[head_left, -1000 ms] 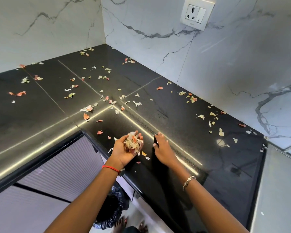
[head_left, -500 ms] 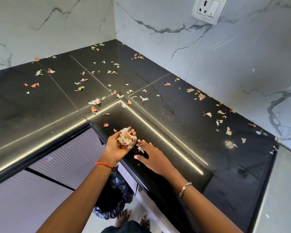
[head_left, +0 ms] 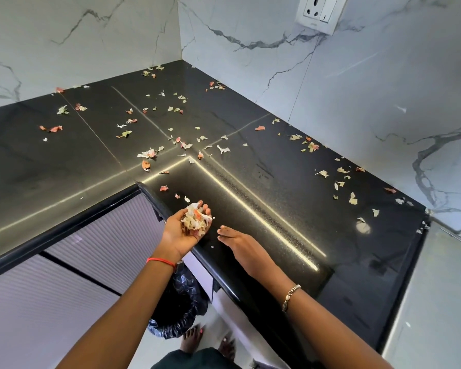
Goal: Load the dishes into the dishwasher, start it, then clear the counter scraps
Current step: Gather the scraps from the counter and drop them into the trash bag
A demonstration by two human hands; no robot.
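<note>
The black stone counter (head_left: 277, 209) forms an inside corner and is strewn with several small pink, white and green scraps (head_left: 149, 154). At its front edge my left hand (head_left: 177, 237) is cupped palm up, its fingers curled round a heap of gathered scraps (head_left: 196, 218). Just to its right my right hand (head_left: 241, 241) lies flat on the counter. Its straight fingers point left toward the cupped hand, and a few crumbs lie between them. More scraps (head_left: 341, 185) lie along the right wall.
A bin lined with a black bag (head_left: 176, 310) stands on the floor below the counter edge, beside my feet. Ribbed pale cabinet fronts (head_left: 64, 275) sit under the left run. A wall socket (head_left: 318, 13) is at upper right on the marble wall.
My right hand has slid left along the counter toward the cupped left hand. The left hand has shifted slightly left at the counter edge, still holding the heap.
</note>
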